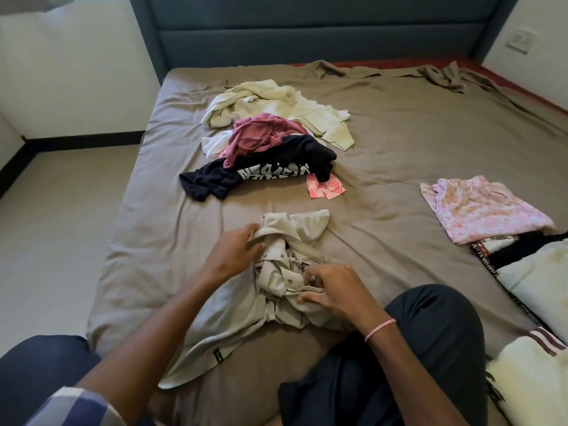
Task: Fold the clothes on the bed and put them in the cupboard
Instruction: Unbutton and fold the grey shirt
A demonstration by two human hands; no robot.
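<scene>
Fingers [250,241] of left hand [233,251] and right hand [336,292] tight around beige shirt [302,224] folds

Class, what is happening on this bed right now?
A person works on a crumpled beige garment, the left hand gripping its upper band and the right hand pinching a fold nearer the body. It is not yet folded. A loose pile of clothes lies beyond it; a folded pink floral piece lies to the right.
</scene>
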